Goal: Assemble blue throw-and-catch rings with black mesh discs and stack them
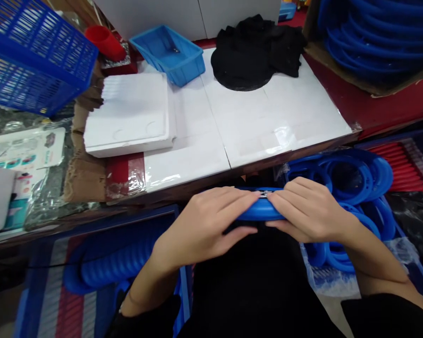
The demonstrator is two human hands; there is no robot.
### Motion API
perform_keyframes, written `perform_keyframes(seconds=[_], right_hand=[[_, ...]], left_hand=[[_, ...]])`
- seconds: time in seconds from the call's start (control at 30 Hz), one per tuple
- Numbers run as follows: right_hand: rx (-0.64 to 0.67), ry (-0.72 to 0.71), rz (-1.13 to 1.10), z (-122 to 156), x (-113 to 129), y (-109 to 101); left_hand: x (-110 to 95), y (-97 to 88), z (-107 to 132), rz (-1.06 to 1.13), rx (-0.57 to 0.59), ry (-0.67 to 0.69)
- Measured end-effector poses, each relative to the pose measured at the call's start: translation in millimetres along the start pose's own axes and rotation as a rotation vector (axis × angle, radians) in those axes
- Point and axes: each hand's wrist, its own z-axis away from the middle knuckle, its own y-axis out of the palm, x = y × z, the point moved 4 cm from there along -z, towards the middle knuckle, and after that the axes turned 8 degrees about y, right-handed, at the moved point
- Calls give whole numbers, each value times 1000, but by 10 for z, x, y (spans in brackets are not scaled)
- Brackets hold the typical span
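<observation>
In front of my body, both hands hold a blue plastic ring (261,212), seen nearly edge-on just below the table edge. My left hand (207,223) grips its left part, and my right hand (308,211) is closed round the right part. Both thumbs and fingertips come close together at the middle. Between them a small silver-and-dark piece (265,193) sits on the ring's upper side; its exact kind is too small to make out. The fingers cover much of the ring.
White boards (197,164) cover the table, bearing a white foam block (127,112), a light blue bin (183,70) and black cloth (257,51). Crates with blue rings (352,178) and a row of rings (116,263) flank me. A blue basket (38,51) stands left, a carton (377,87) right.
</observation>
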Motion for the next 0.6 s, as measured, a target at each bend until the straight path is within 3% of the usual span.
perform_keyframes(seconds=[0.13,0.27,0.37,0.47,0.6], right_hand=[[10,-4,33,-71,-10,51],[60,52,-26,-5,-79,59],[102,45,-43,0,-54,105],[142,30,-7,-56,-18,146],[136,101,-31,-41,-74,55]], left_hand=[[29,14,70,-38,-107,103],[292,-57,382,164,-153,19],[368,-27,457,254,-97,-48],[294,60,360,119,2,-66],[226,27,326,57,-31,-34]])
